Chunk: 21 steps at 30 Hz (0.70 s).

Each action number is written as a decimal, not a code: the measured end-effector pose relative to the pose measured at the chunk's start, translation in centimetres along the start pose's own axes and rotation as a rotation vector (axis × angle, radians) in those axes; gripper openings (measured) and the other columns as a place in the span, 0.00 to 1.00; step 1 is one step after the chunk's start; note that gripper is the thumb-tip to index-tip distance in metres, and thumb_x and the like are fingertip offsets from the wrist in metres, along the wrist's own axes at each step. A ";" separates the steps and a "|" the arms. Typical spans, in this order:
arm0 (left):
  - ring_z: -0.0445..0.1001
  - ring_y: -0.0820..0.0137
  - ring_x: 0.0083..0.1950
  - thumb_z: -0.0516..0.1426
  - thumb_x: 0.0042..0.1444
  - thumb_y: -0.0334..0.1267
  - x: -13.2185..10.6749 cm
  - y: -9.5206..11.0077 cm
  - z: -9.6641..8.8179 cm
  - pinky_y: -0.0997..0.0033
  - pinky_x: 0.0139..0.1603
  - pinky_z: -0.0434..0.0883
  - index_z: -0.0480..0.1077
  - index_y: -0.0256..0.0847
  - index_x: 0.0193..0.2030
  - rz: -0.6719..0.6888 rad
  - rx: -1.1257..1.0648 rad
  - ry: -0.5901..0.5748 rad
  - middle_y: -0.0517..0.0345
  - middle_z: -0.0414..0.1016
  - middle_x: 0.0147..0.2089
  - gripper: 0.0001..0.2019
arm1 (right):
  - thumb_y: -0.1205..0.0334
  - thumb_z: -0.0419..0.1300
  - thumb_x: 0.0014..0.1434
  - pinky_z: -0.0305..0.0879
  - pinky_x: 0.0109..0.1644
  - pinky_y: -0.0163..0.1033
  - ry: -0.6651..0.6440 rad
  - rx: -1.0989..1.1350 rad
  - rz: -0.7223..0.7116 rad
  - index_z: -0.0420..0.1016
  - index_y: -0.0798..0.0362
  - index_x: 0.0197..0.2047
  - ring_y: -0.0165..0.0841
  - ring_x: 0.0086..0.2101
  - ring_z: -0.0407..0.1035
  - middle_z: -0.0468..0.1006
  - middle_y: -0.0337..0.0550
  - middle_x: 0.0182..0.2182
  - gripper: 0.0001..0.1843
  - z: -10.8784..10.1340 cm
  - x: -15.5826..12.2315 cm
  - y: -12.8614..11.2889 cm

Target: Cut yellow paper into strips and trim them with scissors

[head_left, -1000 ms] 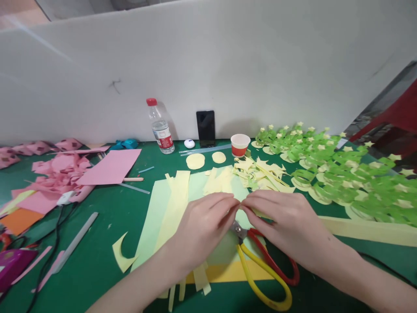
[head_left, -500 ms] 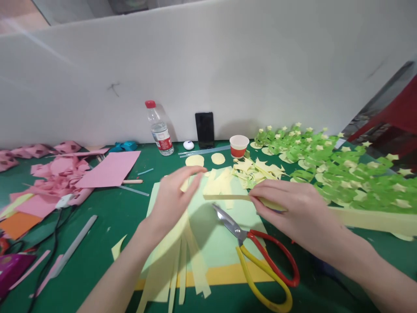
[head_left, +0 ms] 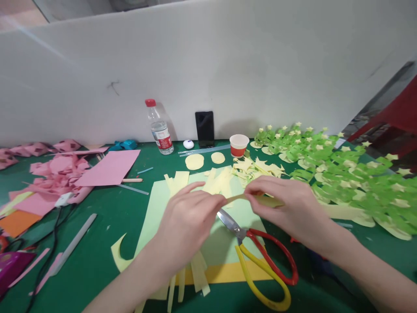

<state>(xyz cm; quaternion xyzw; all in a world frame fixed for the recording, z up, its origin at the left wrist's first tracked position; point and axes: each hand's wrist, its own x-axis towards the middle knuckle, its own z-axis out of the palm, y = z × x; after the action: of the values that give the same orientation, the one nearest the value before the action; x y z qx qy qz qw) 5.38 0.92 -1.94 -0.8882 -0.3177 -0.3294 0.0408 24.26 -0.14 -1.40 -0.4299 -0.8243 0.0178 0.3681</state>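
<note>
your left hand point(head_left: 189, 217) and right hand point(head_left: 286, 208) each pinching an end of a yellow strip point(head_left: 239, 198), strip held just above the green sheet point(head_left: 156, 200) mid tabletop point(head_left: 107, 217), scissors point(head_left: 257, 256) lying right under it, green paper spirals point(head_left: 352, 182) off to your right

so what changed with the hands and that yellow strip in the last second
The left hand, which had swung away to the left half a second ago, came back and pinched the free end of the yellow paper strip. The right hand kept hold of the other end throughout. The scissors, bottle and cup stayed put.
</note>
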 end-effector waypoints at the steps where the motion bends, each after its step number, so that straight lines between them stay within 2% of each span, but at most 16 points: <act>1: 0.73 0.74 0.24 0.50 0.56 0.26 0.1 -0.3 -0.5 0.63 0.47 0.71 0.70 0.37 0.30 -0.001 0.020 0.021 0.61 0.77 0.25 0.09 | 0.73 0.53 0.53 0.65 0.27 0.32 0.013 -0.015 0.016 0.71 0.57 0.26 0.29 0.24 0.69 0.77 0.42 0.24 0.08 -0.4 0.1 0.3; 8: 0.74 0.73 0.25 0.51 0.56 0.32 0.0 -2.4 -3.6 0.64 0.45 0.73 0.70 0.40 0.29 -0.020 0.134 0.115 0.64 0.78 0.28 0.08 | 0.70 0.55 0.52 0.66 0.26 0.34 0.158 -0.157 0.085 0.71 0.54 0.24 0.30 0.23 0.70 0.77 0.41 0.23 0.07 -2.4 0.7 2.8; 13: 0.75 0.69 0.31 0.51 0.57 0.36 -0.1 -2.8 -4.8 0.65 0.42 0.72 0.72 0.42 0.30 -0.166 0.212 0.134 0.64 0.78 0.29 0.09 | 0.63 0.56 0.51 0.68 0.28 0.40 0.287 -0.234 0.169 0.71 0.51 0.24 0.34 0.23 0.71 0.78 0.40 0.23 0.06 -3.9 0.6 4.1; 17: 0.74 0.69 0.29 0.52 0.56 0.36 0.1 -2.4 -5.1 0.68 0.35 0.72 0.72 0.41 0.29 -0.178 0.200 0.146 0.62 0.77 0.27 0.09 | 0.60 0.55 0.53 0.67 0.31 0.47 0.342 -0.273 0.335 0.70 0.48 0.26 0.41 0.26 0.72 0.77 0.43 0.24 0.07 -5.3 0.5 5.6; 21: 0.74 0.71 0.29 0.53 0.55 0.34 0.1 -2.2 -5.1 0.73 0.28 0.71 0.72 0.41 0.31 -0.163 0.215 0.155 0.61 0.78 0.29 0.06 | 0.56 0.52 0.55 0.64 0.42 0.58 0.365 -0.406 0.523 0.70 0.47 0.28 0.51 0.35 0.72 0.75 0.46 0.26 0.09 -6.4 0.5 7.4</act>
<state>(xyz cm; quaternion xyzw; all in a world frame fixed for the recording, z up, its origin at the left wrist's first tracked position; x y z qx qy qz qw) 1.23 1.27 1.78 -0.8220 -0.4182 -0.3631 0.1329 33.20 3.03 1.03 -0.6862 -0.5942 -0.1294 0.3991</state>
